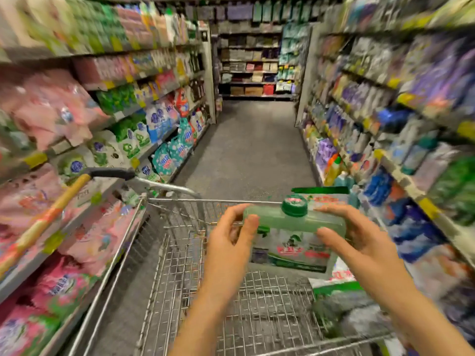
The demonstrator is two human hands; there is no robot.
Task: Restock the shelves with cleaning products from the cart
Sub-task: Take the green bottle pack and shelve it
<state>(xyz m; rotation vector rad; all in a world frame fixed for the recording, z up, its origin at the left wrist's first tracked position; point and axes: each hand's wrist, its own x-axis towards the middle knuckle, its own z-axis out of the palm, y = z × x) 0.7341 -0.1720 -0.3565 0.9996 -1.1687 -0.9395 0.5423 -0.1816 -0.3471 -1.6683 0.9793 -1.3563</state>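
Bottle (288, 220): pale green, dark green cap (294, 206), red-and-white label. Cart (262, 304): silver wire grid; floor (252, 150): speckled grey. Shelf bags (51, 111): pink.

bright even store light, no hard shadows | heavy motion blur on side shelves (77, 104) | blocky compression smear | wide-angle edge stretch | far aisle floor (252, 150) sharpest

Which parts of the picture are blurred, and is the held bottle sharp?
Head view: left shelves and right shelves smear with motion blur, worst at the edges, and the wide lens bends them; far shelves are sharper; the green bottle in the left hand and right hand is fairly clear, label unreadable; light even.
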